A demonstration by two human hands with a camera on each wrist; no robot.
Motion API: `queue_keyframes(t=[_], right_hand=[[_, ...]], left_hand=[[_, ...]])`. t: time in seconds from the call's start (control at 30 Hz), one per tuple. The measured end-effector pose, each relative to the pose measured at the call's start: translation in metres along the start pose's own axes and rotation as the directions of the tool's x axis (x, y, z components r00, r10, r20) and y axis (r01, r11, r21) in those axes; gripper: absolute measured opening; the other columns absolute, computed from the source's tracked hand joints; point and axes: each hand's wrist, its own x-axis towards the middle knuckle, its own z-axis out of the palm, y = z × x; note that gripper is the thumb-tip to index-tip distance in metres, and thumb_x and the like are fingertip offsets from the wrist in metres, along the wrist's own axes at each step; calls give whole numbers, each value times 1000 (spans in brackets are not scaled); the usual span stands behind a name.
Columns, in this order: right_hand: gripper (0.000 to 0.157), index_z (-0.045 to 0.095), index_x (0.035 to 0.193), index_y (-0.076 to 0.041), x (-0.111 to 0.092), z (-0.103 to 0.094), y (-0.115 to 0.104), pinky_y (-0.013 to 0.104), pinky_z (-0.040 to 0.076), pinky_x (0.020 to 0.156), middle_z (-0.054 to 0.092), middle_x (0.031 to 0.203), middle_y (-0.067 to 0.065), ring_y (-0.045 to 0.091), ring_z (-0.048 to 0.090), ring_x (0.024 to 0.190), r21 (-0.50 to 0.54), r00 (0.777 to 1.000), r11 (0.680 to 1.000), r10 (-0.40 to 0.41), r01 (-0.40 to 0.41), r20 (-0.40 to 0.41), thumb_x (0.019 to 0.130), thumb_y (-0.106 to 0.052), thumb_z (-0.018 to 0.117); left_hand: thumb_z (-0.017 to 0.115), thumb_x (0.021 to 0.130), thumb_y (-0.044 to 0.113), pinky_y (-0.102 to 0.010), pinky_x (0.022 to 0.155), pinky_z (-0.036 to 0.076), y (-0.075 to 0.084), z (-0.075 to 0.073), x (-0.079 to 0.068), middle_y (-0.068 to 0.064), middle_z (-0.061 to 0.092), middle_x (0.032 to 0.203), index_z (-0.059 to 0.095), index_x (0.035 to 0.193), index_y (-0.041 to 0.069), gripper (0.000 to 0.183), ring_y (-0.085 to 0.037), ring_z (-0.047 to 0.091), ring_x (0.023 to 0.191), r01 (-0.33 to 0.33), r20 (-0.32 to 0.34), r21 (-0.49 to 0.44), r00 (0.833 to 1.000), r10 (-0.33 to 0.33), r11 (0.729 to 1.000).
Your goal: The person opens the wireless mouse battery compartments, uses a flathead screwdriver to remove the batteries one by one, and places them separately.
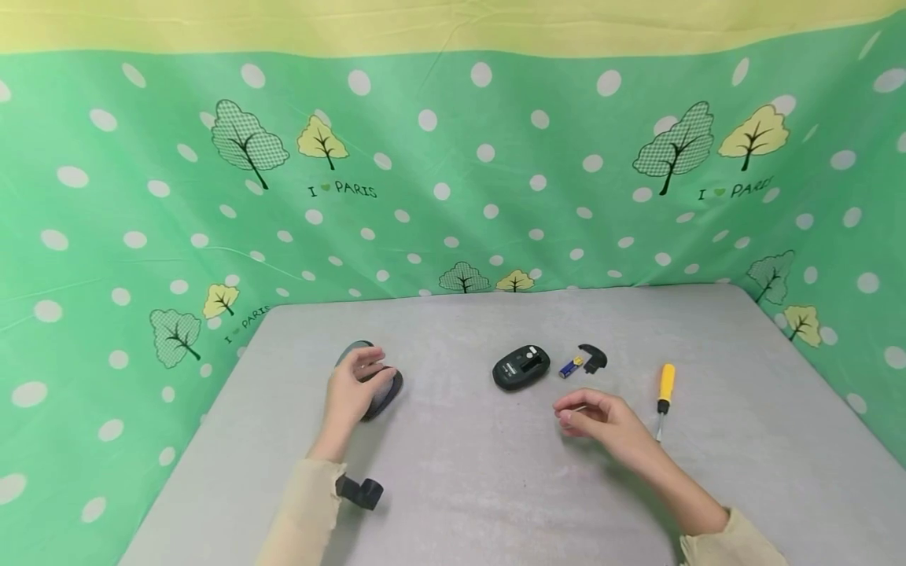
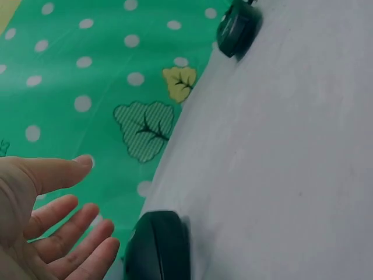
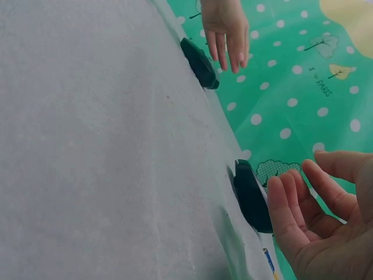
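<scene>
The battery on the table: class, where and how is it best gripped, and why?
Probably best pinched across its long sides: the battery is a slim cylinder lying down. Come from above and the near side, where the right hand is, since the upturned mouse and black cover flank it.

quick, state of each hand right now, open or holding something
Left hand: open, holding nothing, near the left mouse.
Right hand: open, holding nothing.
</scene>
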Motion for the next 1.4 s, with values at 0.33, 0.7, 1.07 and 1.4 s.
queue_keyframes(t=[0.33, 0.7, 1.07, 1.4], right_hand=[[32, 59, 117, 15, 0, 1, -3, 25, 62, 84, 65, 113, 31, 8, 71, 92, 12, 1000, 1000, -16, 16, 6, 98, -11, 60], [33, 60, 118, 14, 0, 2, -2, 25, 62, 84, 63, 116, 34, 10, 71, 93, 8, 1000, 1000, 8, -8, 4, 98, -12, 61], [35, 59, 118, 14, -1, 3, -3, 27, 62, 85, 61, 117, 34, 11, 71, 94, 7, 999, 1000, 27, -28, 19, 98, -14, 61], [35, 59, 118, 14, 1, 4, -4, 25, 62, 84, 63, 117, 33, 11, 71, 93, 10, 999, 999, 43, -43, 14, 98, -14, 61]], left_hand=[[72, 90, 11, 0, 83, 47, -15, -18, -8, -23, 64, 130, 57, 128, -1, 42, -32, 66, 117, 52, -34, -63, 998, -54, 997], [70, 92, 10, -1, 81, 48, -25, -28, -16, -26, 60, 134, 55, 129, -3, 41, 16, 58, 86, 108, -37, -133, 993, -114, 985], [70, 92, 9, -1, 81, 49, -33, -30, -19, -25, 60, 136, 55, 130, -2, 42, 4, 66, 96, 140, -43, -143, 988, -147, 980], [73, 88, 7, -40, 107, 49, -38, -21, -18, -24, 59, 135, 55, 130, -1, 47, -37, 58, 125, 87, -3, 25, 996, -87, 996]])
